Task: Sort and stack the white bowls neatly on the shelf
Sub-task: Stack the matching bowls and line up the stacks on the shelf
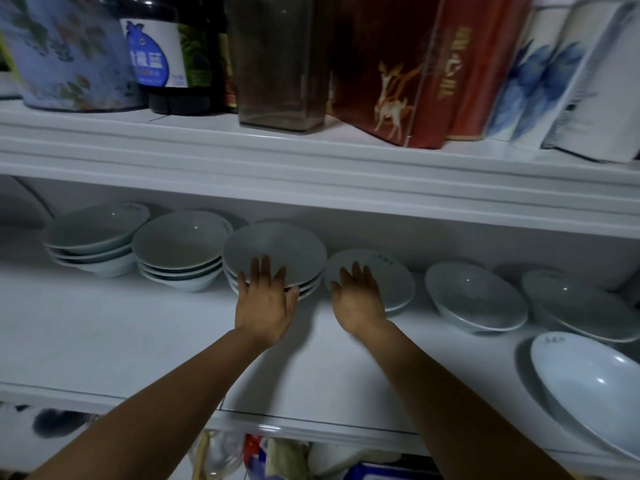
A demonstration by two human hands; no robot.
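Reaching into the middle shelf (138, 341), the person has both bare arms stretched toward the white bowls. The left hand (265, 301) lies spread, fingers (257, 268) extended, against the near rim of the third stack (277, 251), thumb at the lower bowls; it closes on nothing. The right hand (358, 299) is likewise open, fingers apart, in front of the single bowl (391, 275) just beside that stack; whether it touches the bowl cannot be told.

Bowls on this shelf, left to right: a first stack (93, 233), a second stack (178, 244) touching it, the third stack, the single bowl, then two more single bowls (478, 296) (575, 306) toward the back, and a front bowl (588, 386) tilted near the shelf's edge at far right. All appear to hold nothing. Small marks sit inside several rims, too small to read.

Upper shelf (242, 150): a floral tin (65, 53), a dark bottle (166, 53) with a blue-and-white label bearing Chinese characters, blurred; a clear square jar (280, 64) holding brownish contents; a red box (405, 71) printed with deer; a second red box (481, 67) with gold Chinese lettering, unreadable here; and white cartons (540, 81) with blue flowers.
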